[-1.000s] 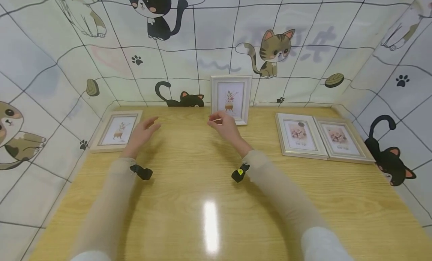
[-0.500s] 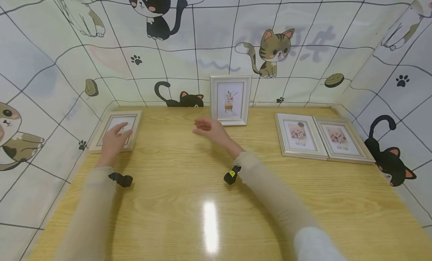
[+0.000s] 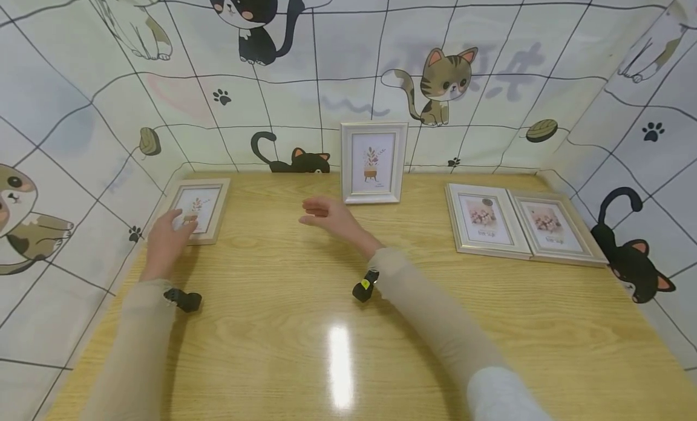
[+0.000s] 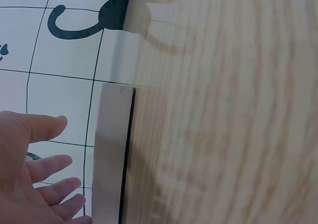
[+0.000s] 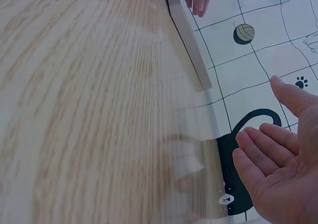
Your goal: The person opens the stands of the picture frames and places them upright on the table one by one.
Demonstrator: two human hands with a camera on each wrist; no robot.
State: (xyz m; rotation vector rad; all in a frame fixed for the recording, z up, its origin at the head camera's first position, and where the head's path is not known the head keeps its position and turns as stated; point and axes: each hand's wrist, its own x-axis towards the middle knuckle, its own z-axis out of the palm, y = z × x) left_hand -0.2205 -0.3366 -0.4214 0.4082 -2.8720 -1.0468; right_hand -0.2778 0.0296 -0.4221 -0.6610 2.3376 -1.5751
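Observation:
My left hand is over the near left part of a pale wood picture frame, which lies flat at the table's far left. In the left wrist view, the fingers are spread and relaxed, apart from the frame's side edge. Its print of a potted plant is partly covered by the hand. My right hand holds nothing and hovers above the middle of the table, fingers extended. Just behind it to the right, a white picture frame with a similar plant print stands upright near the back wall.
At the right lie two more picture frames with pink flower prints: a white one and a pale wood one, side by side. A wooden table carries everything. Walls covered in cat-patterned cloth close off the back and both sides.
The left hand has moved left and nearer, from the right side of the flat pale wood frame to over its left part. The right hand has drawn left, away from the standing frame.

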